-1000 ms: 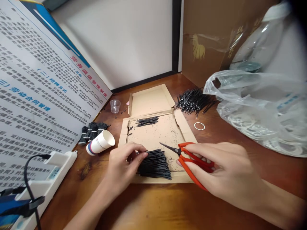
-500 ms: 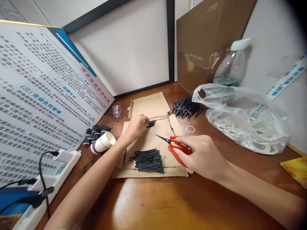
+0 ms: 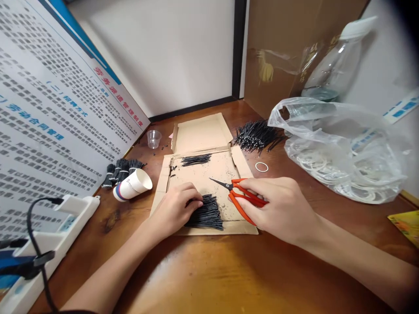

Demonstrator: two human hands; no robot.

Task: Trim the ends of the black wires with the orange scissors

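Observation:
My right hand (image 3: 281,209) is wrapped round the red handles of a pair of small pointed scissors (image 3: 244,195). Their dark blades point left over the cardboard and look closed. At the upper edge of a neat pile of short black wires (image 3: 206,213), my left hand (image 3: 180,203) has its thumb and fingers pinched on a black wire, mostly hidden by the fingers. The pile lies on an opened flat cardboard box (image 3: 186,179), at its near edge. Farther back on the same cardboard is a smaller row of black wires (image 3: 196,160). Tiny dark scraps are scattered near the pile.
A larger heap of black wires (image 3: 257,136) lies back right, near a white ring (image 3: 261,166) and a clear bag of white loops (image 3: 340,170). To the left are a tipped paper cup (image 3: 133,185), tied wire bundles (image 3: 121,171), a clear plastic cup (image 3: 153,138) and a power strip (image 3: 65,235).
My left hand has come nearer, from the far row of wires to the near pile, uncovering that row. The scissors stay in my right hand over the cardboard. The view has shifted slightly.

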